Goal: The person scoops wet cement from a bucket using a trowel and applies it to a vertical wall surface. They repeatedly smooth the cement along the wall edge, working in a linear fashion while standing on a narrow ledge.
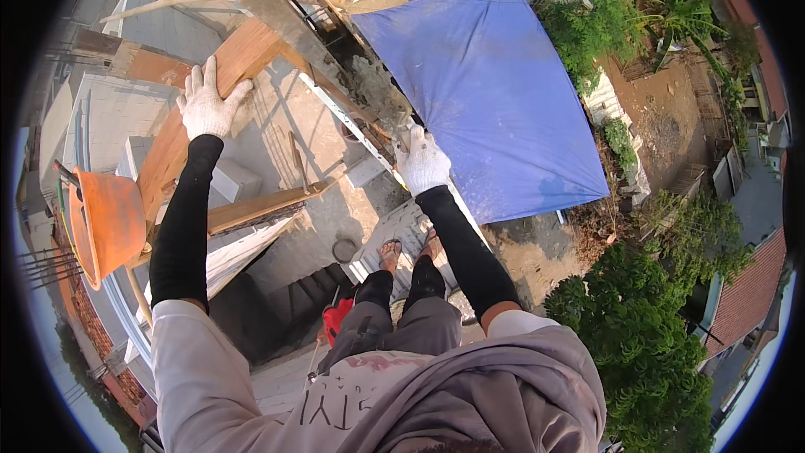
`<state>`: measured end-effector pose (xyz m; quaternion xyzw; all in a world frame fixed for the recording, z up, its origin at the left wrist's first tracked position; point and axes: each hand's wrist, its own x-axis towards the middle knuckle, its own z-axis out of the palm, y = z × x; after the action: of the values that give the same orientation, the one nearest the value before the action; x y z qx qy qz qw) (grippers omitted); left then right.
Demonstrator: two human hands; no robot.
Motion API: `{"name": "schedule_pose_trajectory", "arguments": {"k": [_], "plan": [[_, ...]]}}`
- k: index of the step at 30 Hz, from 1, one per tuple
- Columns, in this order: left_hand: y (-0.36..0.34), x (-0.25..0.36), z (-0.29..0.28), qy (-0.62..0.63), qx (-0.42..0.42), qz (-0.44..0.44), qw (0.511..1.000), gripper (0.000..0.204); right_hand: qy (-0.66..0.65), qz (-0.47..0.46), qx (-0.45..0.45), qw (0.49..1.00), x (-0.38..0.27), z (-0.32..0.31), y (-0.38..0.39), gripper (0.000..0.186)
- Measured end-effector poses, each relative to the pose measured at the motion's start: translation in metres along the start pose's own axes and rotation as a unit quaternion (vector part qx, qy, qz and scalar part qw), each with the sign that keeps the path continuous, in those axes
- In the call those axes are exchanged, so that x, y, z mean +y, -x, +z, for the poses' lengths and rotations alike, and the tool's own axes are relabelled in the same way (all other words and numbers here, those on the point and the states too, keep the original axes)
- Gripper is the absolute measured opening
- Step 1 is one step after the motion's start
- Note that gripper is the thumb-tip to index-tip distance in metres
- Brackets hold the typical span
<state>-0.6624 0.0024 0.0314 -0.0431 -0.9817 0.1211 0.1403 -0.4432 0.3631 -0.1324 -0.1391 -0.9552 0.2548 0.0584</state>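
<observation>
My left hand point(210, 105), in a white knit glove, lies on a wide wooden board point(172, 151) with its thumb and fingers spread. This board runs up toward an upright timber post point(268, 0). Farther right, my right hand point(422, 159), also gloved in white, has its fingers curled over a long white bar point(348, 126). The bar slants from the upper middle down to the right, passing under the hand. What lies beneath the right fingertips is partly hidden.
An orange bucket point(107, 222) stands at the left by the board. A blue tarpaulin point(511, 92) spreads below on the right. My sandalled feet point(390, 253) stand on a narrow pale ledge, high above ground. Dark stairs point(289, 306) drop away at lower left; a tree point(637, 344) grows at right.
</observation>
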Motion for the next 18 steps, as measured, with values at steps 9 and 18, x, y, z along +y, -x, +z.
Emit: {"name": "schedule_pose_trajectory", "arguments": {"k": [9,18], "plan": [[0.009,-0.024,0.005,-0.013,-0.005,0.000,1.000,0.106,-0.153,0.092,0.012,0.984,-0.037,-0.021,0.060,0.050],[-0.009,-0.019,0.013,0.010,-0.012,0.042,0.999,0.104,-0.118,0.381,0.003,0.917,0.075,-0.123,0.362,0.046]]}}
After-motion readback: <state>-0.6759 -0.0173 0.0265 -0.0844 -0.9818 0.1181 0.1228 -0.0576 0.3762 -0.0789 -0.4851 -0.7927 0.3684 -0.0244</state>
